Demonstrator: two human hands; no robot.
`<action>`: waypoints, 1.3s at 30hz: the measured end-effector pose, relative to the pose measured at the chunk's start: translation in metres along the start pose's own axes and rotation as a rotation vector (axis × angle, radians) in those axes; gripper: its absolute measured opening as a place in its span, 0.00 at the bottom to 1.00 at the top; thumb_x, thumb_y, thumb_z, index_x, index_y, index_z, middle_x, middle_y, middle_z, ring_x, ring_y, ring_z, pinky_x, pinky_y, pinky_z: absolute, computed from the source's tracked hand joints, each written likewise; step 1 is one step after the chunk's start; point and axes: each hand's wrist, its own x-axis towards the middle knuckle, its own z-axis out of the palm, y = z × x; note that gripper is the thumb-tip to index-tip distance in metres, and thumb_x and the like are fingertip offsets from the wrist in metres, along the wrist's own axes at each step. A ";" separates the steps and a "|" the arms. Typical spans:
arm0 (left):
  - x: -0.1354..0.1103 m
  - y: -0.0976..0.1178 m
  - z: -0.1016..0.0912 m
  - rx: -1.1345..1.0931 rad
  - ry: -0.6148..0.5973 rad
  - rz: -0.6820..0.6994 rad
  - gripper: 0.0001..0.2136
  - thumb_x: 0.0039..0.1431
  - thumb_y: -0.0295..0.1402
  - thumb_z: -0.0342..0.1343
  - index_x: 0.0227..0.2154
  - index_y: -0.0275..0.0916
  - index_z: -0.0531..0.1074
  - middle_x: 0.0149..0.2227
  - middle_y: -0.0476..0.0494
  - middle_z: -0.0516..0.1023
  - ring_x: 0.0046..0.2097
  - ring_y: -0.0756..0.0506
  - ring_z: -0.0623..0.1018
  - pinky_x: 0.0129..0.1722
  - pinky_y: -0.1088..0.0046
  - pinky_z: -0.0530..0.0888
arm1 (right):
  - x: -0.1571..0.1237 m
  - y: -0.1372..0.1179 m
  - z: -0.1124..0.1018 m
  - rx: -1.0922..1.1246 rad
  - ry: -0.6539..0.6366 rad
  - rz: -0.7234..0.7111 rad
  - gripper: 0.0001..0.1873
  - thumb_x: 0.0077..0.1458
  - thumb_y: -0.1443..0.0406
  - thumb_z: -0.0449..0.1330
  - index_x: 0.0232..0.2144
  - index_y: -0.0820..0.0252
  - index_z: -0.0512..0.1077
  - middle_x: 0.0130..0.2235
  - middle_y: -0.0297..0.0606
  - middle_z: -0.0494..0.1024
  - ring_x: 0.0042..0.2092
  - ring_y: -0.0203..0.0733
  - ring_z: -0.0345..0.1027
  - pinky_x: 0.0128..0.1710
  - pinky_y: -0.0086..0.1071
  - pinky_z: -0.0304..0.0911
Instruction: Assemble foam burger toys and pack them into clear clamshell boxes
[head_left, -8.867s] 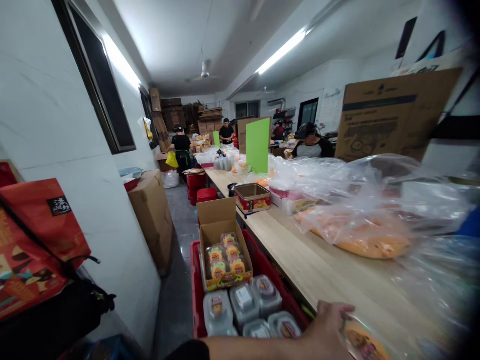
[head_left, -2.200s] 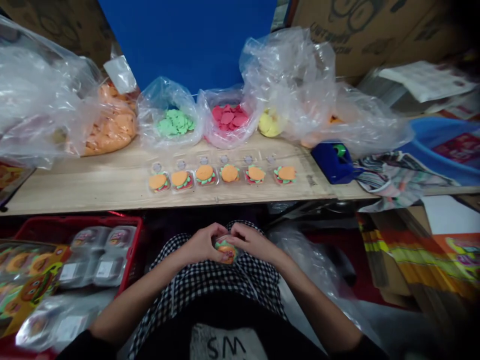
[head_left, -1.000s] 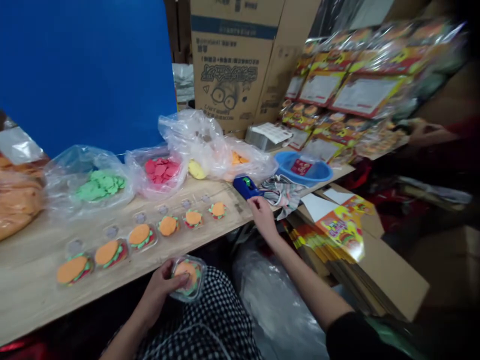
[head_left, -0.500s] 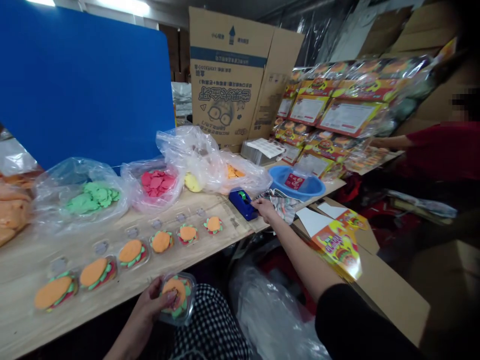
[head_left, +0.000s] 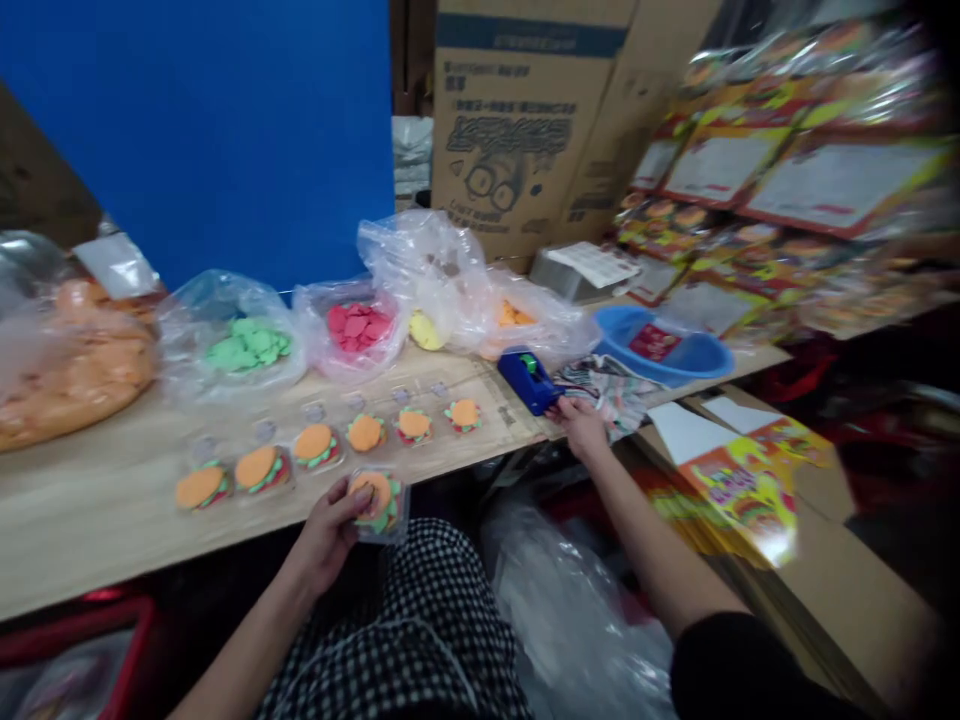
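In my left hand (head_left: 330, 535) is a clear plastic box (head_left: 396, 530) with a burger-shaped piece inside, the thumb pressed on top, above my lap. My right hand (head_left: 581, 425) reaches across to a blue tape dispenser (head_left: 529, 380) with a green core. Its fingers are pinched at the dispenser's front end; whatever lies between them is too small to make out. Along the table (head_left: 97, 530) runs a row of open clear boxes with burger pieces (head_left: 367, 433), orange on top with green and red edges, their lids (head_left: 313, 411) folded back.
Behind the row sit bags of green pieces (head_left: 247, 345), pink pieces (head_left: 358, 327) and orange pieces (head_left: 514, 313). A blue basin (head_left: 705, 365) and cloth (head_left: 611, 390) lie beside the dispenser. Printed cards (head_left: 742, 485) rest on cardboard at right. A large orange bag (head_left: 82, 370) stands left.
The view has swung left and down, so the table things appear shifted to the right. My left hand still holds the box; my right hand stays at the tape dispenser's front end.
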 end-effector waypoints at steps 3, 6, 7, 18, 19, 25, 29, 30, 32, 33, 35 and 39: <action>-0.004 0.004 -0.005 -0.035 0.032 0.086 0.12 0.41 0.29 0.62 0.32 0.35 0.69 0.28 0.48 0.74 0.27 0.51 0.74 0.27 0.77 0.72 | -0.015 0.002 0.001 -0.002 -0.020 0.018 0.20 0.31 0.54 0.65 0.18 0.59 0.59 0.22 0.28 0.66 0.25 0.31 0.61 0.28 0.30 0.64; -0.008 0.007 -0.012 -0.021 0.086 0.151 0.13 0.41 0.29 0.62 0.33 0.34 0.68 0.29 0.47 0.74 0.28 0.51 0.74 0.28 0.76 0.72 | -0.058 -0.009 0.025 -0.061 -0.139 0.019 0.17 0.34 0.56 0.64 0.23 0.60 0.65 0.26 0.30 0.67 0.27 0.32 0.60 0.27 0.27 0.60; -0.010 0.007 -0.013 -0.016 0.100 0.175 0.14 0.41 0.29 0.62 0.33 0.34 0.68 0.30 0.48 0.74 0.28 0.51 0.74 0.28 0.76 0.72 | -0.079 -0.018 0.040 -0.130 -0.264 -0.007 0.15 0.38 0.56 0.62 0.24 0.60 0.66 0.30 0.32 0.68 0.30 0.33 0.61 0.29 0.27 0.59; -0.034 0.011 -0.016 -0.085 0.186 0.393 0.17 0.40 0.30 0.62 0.36 0.35 0.68 0.33 0.47 0.75 0.32 0.51 0.74 0.35 0.75 0.70 | -0.231 -0.077 0.185 -0.496 -1.018 -0.586 0.13 0.55 0.59 0.47 0.21 0.58 0.59 0.29 0.35 0.62 0.35 0.40 0.55 0.39 0.36 0.53; -0.036 0.011 -0.018 -0.096 0.206 0.404 0.17 0.39 0.30 0.63 0.35 0.35 0.68 0.33 0.48 0.75 0.32 0.51 0.74 0.35 0.74 0.70 | -0.232 -0.074 0.188 -0.529 -0.993 -0.606 0.13 0.55 0.59 0.47 0.21 0.57 0.58 0.28 0.35 0.62 0.35 0.40 0.55 0.38 0.36 0.53; -0.047 0.009 -0.030 -0.145 0.262 0.433 0.16 0.38 0.30 0.63 0.34 0.36 0.68 0.32 0.49 0.75 0.32 0.50 0.74 0.36 0.74 0.69 | -0.241 -0.060 0.199 -0.582 -1.001 -0.556 0.14 0.55 0.57 0.48 0.21 0.58 0.60 0.28 0.34 0.63 0.35 0.39 0.56 0.35 0.34 0.54; -0.055 0.012 -0.043 -0.181 0.283 0.442 0.15 0.39 0.30 0.63 0.32 0.36 0.68 0.31 0.49 0.75 0.32 0.51 0.74 0.36 0.74 0.69 | -0.244 -0.051 0.200 -0.501 -0.875 -0.429 0.13 0.54 0.55 0.48 0.29 0.58 0.63 0.30 0.35 0.65 0.33 0.39 0.58 0.33 0.32 0.55; -0.058 0.013 -0.047 -0.187 0.300 0.460 0.15 0.39 0.30 0.63 0.32 0.36 0.68 0.31 0.50 0.75 0.32 0.51 0.74 0.36 0.74 0.69 | -0.246 -0.051 0.199 -0.481 -0.768 -0.434 0.13 0.55 0.55 0.48 0.31 0.58 0.63 0.31 0.35 0.65 0.34 0.39 0.58 0.34 0.33 0.55; -0.063 0.015 -0.056 -0.188 0.339 0.494 0.15 0.38 0.29 0.63 0.32 0.36 0.67 0.31 0.50 0.75 0.32 0.51 0.74 0.36 0.75 0.68 | -0.254 -0.056 0.198 -0.481 -0.577 -0.516 0.12 0.56 0.56 0.46 0.32 0.58 0.62 0.31 0.36 0.64 0.34 0.40 0.57 0.35 0.34 0.54; -0.065 0.016 -0.060 -0.187 0.356 0.504 0.15 0.38 0.29 0.63 0.32 0.36 0.67 0.31 0.50 0.75 0.32 0.51 0.74 0.36 0.75 0.68 | -0.260 -0.060 0.198 -0.509 -0.542 -0.583 0.12 0.56 0.57 0.46 0.30 0.58 0.62 0.30 0.36 0.63 0.34 0.40 0.57 0.36 0.35 0.54; -0.069 0.017 -0.066 -0.186 0.375 0.518 0.16 0.37 0.29 0.63 0.32 0.36 0.67 0.32 0.50 0.75 0.32 0.51 0.74 0.37 0.75 0.68 | -0.274 -0.067 0.203 -0.593 -0.608 -0.720 0.12 0.57 0.59 0.45 0.26 0.57 0.62 0.28 0.36 0.64 0.34 0.41 0.56 0.36 0.36 0.52; -0.085 0.017 -0.073 -0.196 0.405 0.551 0.18 0.36 0.29 0.64 0.34 0.36 0.67 0.33 0.48 0.74 0.33 0.50 0.74 0.38 0.73 0.69 | -0.305 -0.072 0.220 -0.664 -0.855 -0.765 0.14 0.56 0.58 0.46 0.25 0.57 0.64 0.30 0.38 0.68 0.36 0.43 0.58 0.37 0.37 0.52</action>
